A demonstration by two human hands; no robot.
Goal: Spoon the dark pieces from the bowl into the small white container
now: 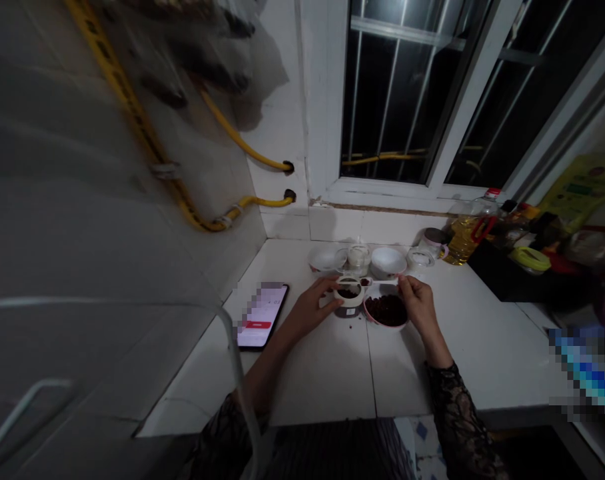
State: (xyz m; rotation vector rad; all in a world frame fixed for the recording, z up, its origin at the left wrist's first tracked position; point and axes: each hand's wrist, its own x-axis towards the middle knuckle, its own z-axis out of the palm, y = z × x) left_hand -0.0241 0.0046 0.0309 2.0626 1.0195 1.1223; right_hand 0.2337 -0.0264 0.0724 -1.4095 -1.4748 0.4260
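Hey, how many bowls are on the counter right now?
3. The bowl of dark red pieces sits by the right hand; the left white bowl and the right white bowl stand behind it. Jars could hide more.

The picture is dim. The window (407,93) is black; light from above falls on the white counter (332,373) below it, which looks sharpest. Left of the window the wall (82,200) is blurred, straight lines bend, and the corners darken.
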